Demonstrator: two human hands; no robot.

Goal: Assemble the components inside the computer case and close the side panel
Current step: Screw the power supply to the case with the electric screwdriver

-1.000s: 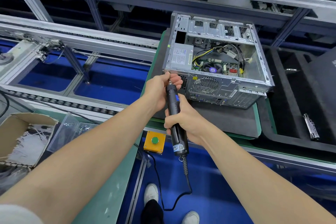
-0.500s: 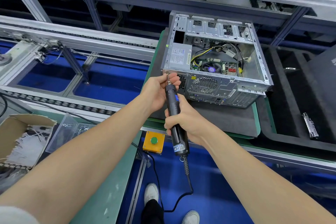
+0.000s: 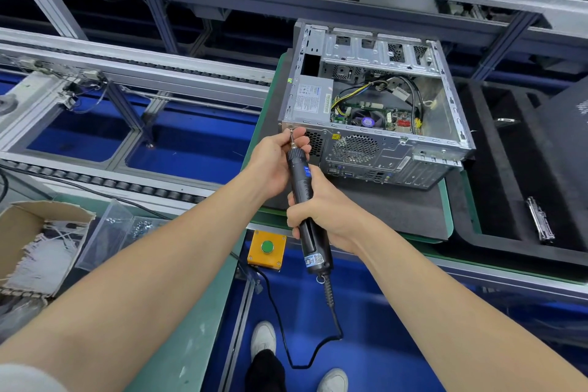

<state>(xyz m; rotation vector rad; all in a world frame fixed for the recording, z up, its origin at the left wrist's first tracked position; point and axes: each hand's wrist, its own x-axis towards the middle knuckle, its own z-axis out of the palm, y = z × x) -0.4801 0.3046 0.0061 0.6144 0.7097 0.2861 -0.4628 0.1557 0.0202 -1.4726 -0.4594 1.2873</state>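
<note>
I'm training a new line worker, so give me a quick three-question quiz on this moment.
1. True or false: the case is closed up.
2. Which hand grips the screwdriver by its body? A) left B) right C) neither
3. Fill in: the button on the yellow box is ____.

Key: 1. False, its inside shows. 2. B, the right hand; the left hand pinches the tip. 3. Green.

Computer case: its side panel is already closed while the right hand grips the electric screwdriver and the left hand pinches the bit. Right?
No. The head view shows the computer case open, motherboard exposed; the right hand does grip the electric screwdriver and the left hand pinches its bit.
</note>
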